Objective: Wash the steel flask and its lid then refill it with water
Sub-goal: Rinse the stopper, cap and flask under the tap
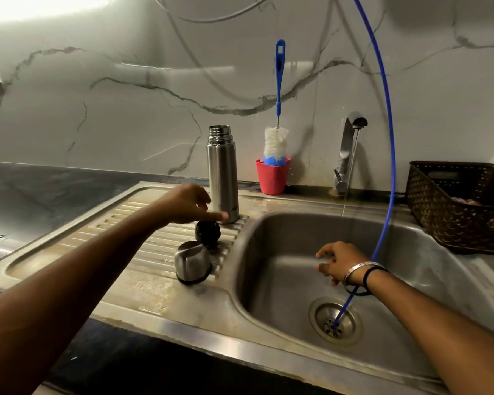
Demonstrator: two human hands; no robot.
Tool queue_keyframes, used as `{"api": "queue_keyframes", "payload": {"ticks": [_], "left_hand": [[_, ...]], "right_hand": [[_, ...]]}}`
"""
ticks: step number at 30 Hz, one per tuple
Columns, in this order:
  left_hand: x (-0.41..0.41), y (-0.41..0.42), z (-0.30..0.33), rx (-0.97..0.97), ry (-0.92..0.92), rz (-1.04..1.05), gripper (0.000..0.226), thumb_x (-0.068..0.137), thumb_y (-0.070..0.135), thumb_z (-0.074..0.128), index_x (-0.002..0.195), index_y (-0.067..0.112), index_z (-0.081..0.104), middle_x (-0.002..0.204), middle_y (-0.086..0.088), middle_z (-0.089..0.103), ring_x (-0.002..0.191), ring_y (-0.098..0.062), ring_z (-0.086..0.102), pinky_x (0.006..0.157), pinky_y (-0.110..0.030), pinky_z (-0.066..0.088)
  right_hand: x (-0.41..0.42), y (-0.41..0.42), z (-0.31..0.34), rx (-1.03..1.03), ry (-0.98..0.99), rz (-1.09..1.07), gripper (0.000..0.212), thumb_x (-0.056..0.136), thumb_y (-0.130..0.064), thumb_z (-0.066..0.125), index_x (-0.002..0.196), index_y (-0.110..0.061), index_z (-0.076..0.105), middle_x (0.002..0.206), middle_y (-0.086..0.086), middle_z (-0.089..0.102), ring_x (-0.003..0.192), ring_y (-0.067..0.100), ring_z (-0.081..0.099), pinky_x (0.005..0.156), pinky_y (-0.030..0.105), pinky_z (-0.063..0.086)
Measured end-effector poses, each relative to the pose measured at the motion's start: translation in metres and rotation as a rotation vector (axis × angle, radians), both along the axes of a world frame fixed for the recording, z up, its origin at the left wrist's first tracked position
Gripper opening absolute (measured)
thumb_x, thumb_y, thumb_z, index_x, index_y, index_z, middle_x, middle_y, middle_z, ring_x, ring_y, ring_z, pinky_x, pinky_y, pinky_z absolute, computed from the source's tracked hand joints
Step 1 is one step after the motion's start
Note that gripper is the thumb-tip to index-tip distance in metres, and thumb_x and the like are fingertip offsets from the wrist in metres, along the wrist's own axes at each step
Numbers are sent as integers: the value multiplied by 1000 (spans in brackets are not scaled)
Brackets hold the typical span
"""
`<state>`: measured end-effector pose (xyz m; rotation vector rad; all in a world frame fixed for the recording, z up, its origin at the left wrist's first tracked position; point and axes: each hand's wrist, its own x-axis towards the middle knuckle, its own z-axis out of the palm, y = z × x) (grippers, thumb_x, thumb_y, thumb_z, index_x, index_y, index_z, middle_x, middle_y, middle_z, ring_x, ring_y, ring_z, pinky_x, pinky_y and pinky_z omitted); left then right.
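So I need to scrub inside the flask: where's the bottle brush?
Head view: the bottle brush stands in a red cup against the wall, between the steel flask and the tap.

1. Both arms are bare as far up as you can see, no sleeves anywhere.
2. The left hand [187, 205] has nothing on it: no ring, no watch, and the wrist is plain too.
3. The right hand [340, 262] is the decorated one. There's a silver metal bangle [360, 266] on the wrist, pretty thin, with some kind of fine pattern or lettering I can't read.
4. Right behind the bangle sits a thin black band [374, 273], looks like a hair tie or thread loop, hanging a bit loose under the wrist.
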<state>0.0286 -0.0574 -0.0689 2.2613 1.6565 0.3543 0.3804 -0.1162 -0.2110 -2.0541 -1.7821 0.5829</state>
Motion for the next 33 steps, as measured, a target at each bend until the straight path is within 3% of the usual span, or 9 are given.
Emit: {"api": "queue_keyframes", "payload": {"ticks": [4, 8, 13, 15, 17, 20, 25, 28, 33], "left_hand": [[12, 16, 23, 372, -439, 166, 40, 84, 50, 77, 99, 14, 69, 91, -6, 73, 81, -19, 68, 74, -35, 58], [39, 38, 28, 474, -716, 250, 65, 79, 49, 83, 127, 16, 54, 118, -6, 62, 106, -20, 60, 90, -37, 53], [70, 57, 12, 420, -642, 269, 68, 72, 46, 87, 124, 22, 51, 119, -4, 63, 111, -25, 61, 93, -47, 53], [87, 46, 13, 530, -520, 199, 64, 75, 47, 84, 125, 21, 53, 118, -3, 62, 108, -24, 59, 89, -43, 51], [108, 33, 13, 574, -477, 33, 65, 75, 50, 83, 127, 24, 55, 113, 3, 63, 101, -19, 58, 82, -37, 49], [144, 12, 11, 454, -530, -208, 71, 69, 58, 83, 126, 23, 60, 111, 7, 69, 97, -14, 65, 82, -36, 55], [210, -2, -3, 13, -582, -350, 56, 77, 44, 85, 122, 20, 61, 108, 4, 72, 98, -10, 70, 92, -34, 58], [244, -5, -15, -129, -683, -304, 68, 68, 47, 86, 121, 19, 55, 110, -1, 70, 99, -16, 70, 94, -40, 58], [286, -13, -26, -167, -865, -218, 37, 92, 38, 73, 116, 24, 49, 104, 1, 63, 93, -13, 65, 78, -29, 55]], "right_hand": [[1, 1, -2, 42, -4, -16, 25, 89, -27, 74, 113, -23, 67, 82, -3, 73, 63, 12, 72, 74, 34, 62], [1, 2, 2, 129, 22, -51, 25, 87, -30, 76, 110, -24, 70, 93, -8, 71, 78, 9, 68, 81, 33, 59], [-3, 0, 9, 185, 62, -29, 17, 87, -24, 76, 103, -19, 75, 86, -6, 72, 71, 0, 62, 69, 17, 49], [-7, -1, 17, 330, 127, -52, 8, 90, -28, 72, 93, -22, 76, 82, -5, 74, 70, 0, 64, 72, 24, 57], [-11, -3, 33, 591, 259, -89, 22, 91, -47, 63, 93, -27, 73, 82, -9, 72, 76, 4, 67, 76, 32, 60], [-23, -8, 61, 788, 467, -50, 54, 81, -62, 67, 123, -29, 64, 102, -10, 68, 93, 3, 66, 79, 21, 56], [-24, -6, 58, 595, 812, -45, 97, 60, -3, 94, 141, -16, 42, 128, -2, 62, 116, 11, 62, 94, 24, 55], [-11, -9, 57, 566, 875, -182, 83, 56, 10, 89, 127, -12, 51, 110, 0, 67, 98, 14, 67, 73, 20, 57], [1, -13, 61, 527, 928, -252, 58, 66, 14, 75, 114, -13, 58, 93, 4, 69, 83, 18, 68, 58, 21, 52]]}}
